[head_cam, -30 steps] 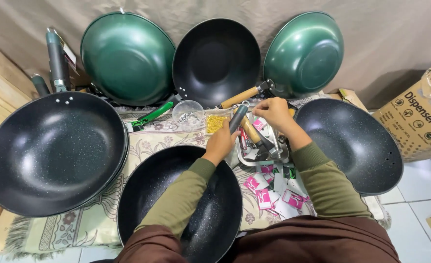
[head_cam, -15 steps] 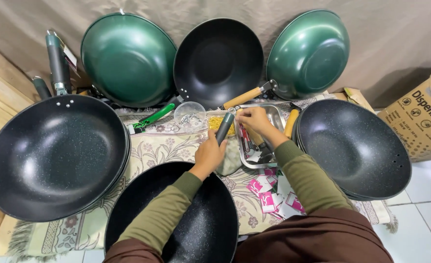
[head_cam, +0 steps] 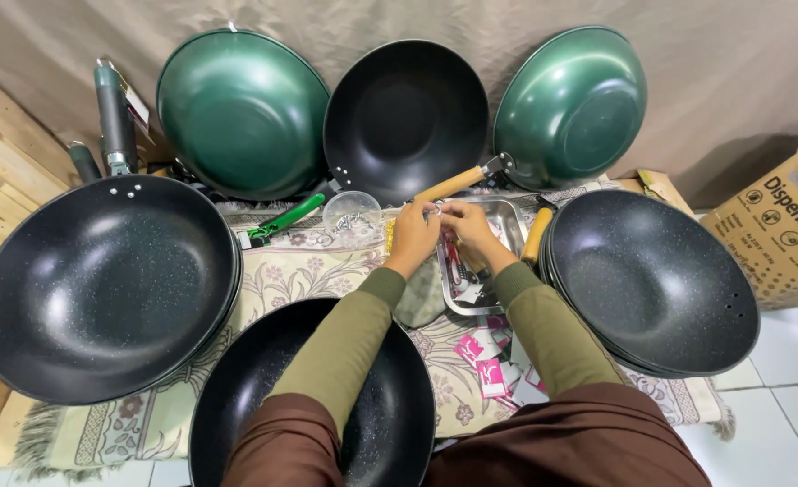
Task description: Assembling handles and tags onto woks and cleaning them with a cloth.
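Both hands meet above a steel tray (head_cam: 507,221) on a patterned cloth (head_cam: 309,271). Left hand (head_cam: 414,236) and right hand (head_cam: 465,227) pinch a small metal part (head_cam: 435,209) between their fingertips; its shape is too small to tell. A clear bowl (head_cam: 352,213) sits just left. Black and green woks ring the cloth, one black wok (head_cam: 264,397) under the forearms.

Left hand (head_cam: 414,236) and right hand (head_cam: 465,225) meet over steel tray (head_cam: 509,219), perhaps pinching something small.
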